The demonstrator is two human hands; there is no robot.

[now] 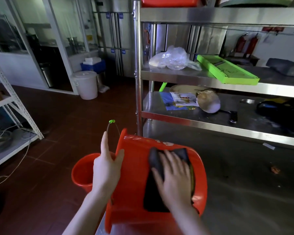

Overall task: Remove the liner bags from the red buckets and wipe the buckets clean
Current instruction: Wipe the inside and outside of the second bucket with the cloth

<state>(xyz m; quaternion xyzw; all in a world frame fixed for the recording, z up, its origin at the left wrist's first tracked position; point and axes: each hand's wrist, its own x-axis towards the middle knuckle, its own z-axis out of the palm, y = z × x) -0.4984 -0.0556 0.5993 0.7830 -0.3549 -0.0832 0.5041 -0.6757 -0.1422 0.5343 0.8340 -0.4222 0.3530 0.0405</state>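
A red bucket (136, 180) lies on its side on the steel table, its mouth toward the left. My left hand (107, 167) grips its rim, thumb on the outer wall, fingers over the edge. My right hand (173, 178) presses a dark cloth (153, 194) flat against the bucket's side, fingers spread; the hand looks blurred. A second red bucket (82, 170) stands upright on the floor just left of it, showing no liner inside. The first bucket's wire handle with a green grip (111, 121) sticks up behind my left hand.
A steel shelf rack (210, 77) stands behind the table, holding a clear plastic bag (171, 60), a green slicer board (227, 70), papers and a ladle. A white lidded bucket (87, 84) stands on the tiled floor. A white rack (15, 106) is at left.
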